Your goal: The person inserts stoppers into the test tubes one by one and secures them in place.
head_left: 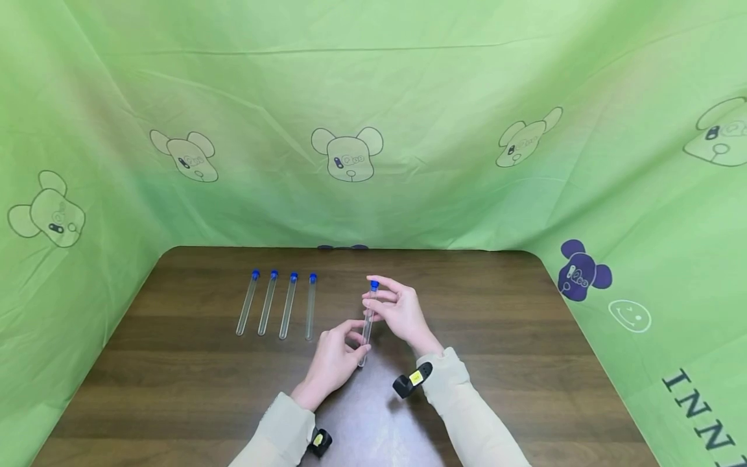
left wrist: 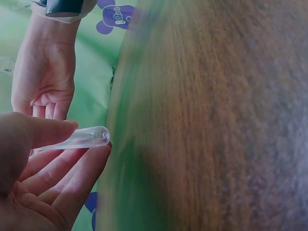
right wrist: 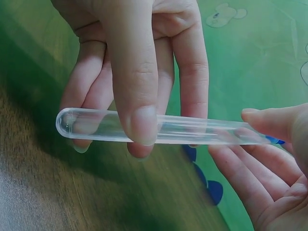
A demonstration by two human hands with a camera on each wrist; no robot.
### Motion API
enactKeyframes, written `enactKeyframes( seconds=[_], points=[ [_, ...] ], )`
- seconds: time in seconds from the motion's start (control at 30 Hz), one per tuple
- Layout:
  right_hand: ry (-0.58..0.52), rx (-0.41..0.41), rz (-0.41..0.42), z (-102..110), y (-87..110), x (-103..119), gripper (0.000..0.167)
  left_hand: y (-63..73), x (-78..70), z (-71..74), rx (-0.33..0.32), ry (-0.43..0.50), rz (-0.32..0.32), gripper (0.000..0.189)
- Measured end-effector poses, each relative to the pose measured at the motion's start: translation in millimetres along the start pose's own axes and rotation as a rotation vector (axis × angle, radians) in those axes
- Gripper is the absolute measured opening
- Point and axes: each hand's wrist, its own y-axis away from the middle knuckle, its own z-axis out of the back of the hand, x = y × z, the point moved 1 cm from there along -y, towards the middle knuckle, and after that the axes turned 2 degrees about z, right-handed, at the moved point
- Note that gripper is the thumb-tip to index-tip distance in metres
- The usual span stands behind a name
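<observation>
Both hands are on one clear test tube point(head_left: 367, 329) with a blue cap point(head_left: 374, 285), held slanted above the table. My left hand point(head_left: 334, 359) pinches its lower part between thumb and fingers, close to the rounded bottom. Up near the cap, my right hand point(head_left: 403, 314) holds the tube, the index finger reaching over to the cap. Nothing shows inside the tube point(right wrist: 168, 129) in the right wrist view, where the left thumb lies across its middle. In the left wrist view the rounded end point(left wrist: 100, 136) pokes out past the left thumb.
Left of the hands, several capped test tubes lie side by side on the brown wooden table point(head_left: 496, 324), caps pointing away; the nearest tube point(head_left: 311, 308) is a short way from the left hand. Green printed cloth point(head_left: 350, 84) surrounds the table at the back and sides.
</observation>
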Motion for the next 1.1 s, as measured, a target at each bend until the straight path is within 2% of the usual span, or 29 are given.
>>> enactKeyframes(
  seconds=[0.63,1.1],
  points=[
    [0.002,-0.004,0.005,-3.1,-2.6,-0.6,0.046,-0.4,2.1,2.9,-0.006,0.006,-0.004,0.036],
    [0.013,-0.016,-0.005,-2.1,3.9,-3.4,0.045,3.7,2.8,2.9,0.016,0.017,-0.008,0.037]
  ],
)
